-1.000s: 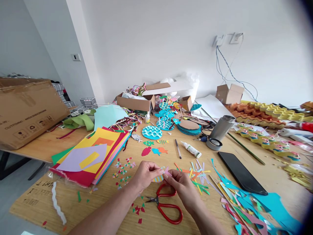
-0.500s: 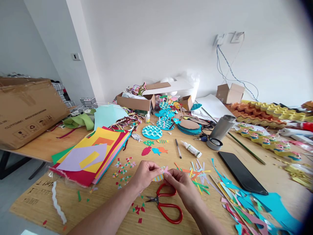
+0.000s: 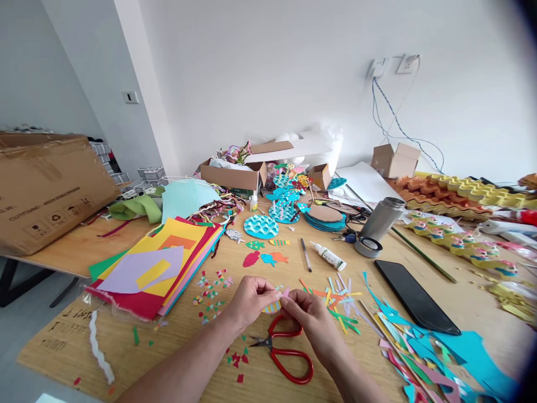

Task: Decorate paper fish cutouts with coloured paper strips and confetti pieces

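Observation:
Between my fingertips is a small paper cutout (image 3: 272, 306) with blue and yellow stripes, and a pink paper piece (image 3: 286, 293) shows at its upper right. My left hand (image 3: 248, 302) pinches the striped cutout from the left. From the right, my right hand (image 3: 310, 319) pinches the pink piece; the fingers hide part of both. Just below lie red-handled scissors (image 3: 291, 352), blades pointing left. Paper fish, among them a crimson one (image 3: 250, 258) and an orange one (image 3: 279, 257), lie beyond my hands. Tiny paper bits (image 3: 210, 294) are scattered left of my hands.
A glue bottle (image 3: 328, 256) and a pen (image 3: 306, 254) lie ahead. Coloured paper sheets (image 3: 145, 268) are stacked at left. On the right are a black phone (image 3: 415, 296), paper scraps (image 3: 423, 352) and a grey metal flask (image 3: 381, 219). Paper strips (image 3: 344, 296) lie beside my right hand.
Both hands keep nearly the same place and grip. The pink piece and the fingertips have shifted only very slightly.

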The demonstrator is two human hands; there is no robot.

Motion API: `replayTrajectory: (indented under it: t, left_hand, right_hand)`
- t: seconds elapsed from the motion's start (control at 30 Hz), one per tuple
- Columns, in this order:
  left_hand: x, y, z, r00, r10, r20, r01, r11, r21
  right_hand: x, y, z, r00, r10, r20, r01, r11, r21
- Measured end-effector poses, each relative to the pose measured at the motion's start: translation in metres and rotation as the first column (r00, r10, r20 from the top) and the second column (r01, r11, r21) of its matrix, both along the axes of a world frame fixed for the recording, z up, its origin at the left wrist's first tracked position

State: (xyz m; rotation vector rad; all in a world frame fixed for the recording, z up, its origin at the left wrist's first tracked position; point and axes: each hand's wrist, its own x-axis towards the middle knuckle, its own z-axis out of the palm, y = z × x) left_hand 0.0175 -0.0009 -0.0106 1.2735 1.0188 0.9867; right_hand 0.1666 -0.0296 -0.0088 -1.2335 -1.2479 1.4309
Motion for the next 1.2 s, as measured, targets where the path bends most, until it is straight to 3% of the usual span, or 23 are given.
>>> replayTrajectory:
  t: [0.37, 0.77, 1.1, 1.2]
  left_hand:
    - [-0.006, 0.001, 0.002, 0.995, -0.044, 0.094, 0.058, 0.987, -0.151]
    - [-0.005, 0.002, -0.001, 0.999, -0.051, -0.002, 0.051, 0.994, -0.099]
    - [-0.006, 0.002, -0.003, 0.996, -0.087, 0.013, 0.088, 0.991, -0.099]
    - [-0.007, 0.003, -0.003, 0.998, -0.061, 0.011, 0.062, 0.992, -0.107]
  right_hand:
    - [0.007, 0.005, -0.001, 0.991, -0.121, -0.053, 0.124, 0.991, 0.059]
    - [0.012, 0.01, -0.01, 0.992, -0.121, -0.04, 0.123, 0.99, 0.062]
    - [0.011, 0.011, -0.009, 0.977, -0.205, -0.051, 0.209, 0.974, 0.089]
    - [0.013, 0.012, -0.01, 0.982, -0.181, -0.048, 0.185, 0.979, 0.083]
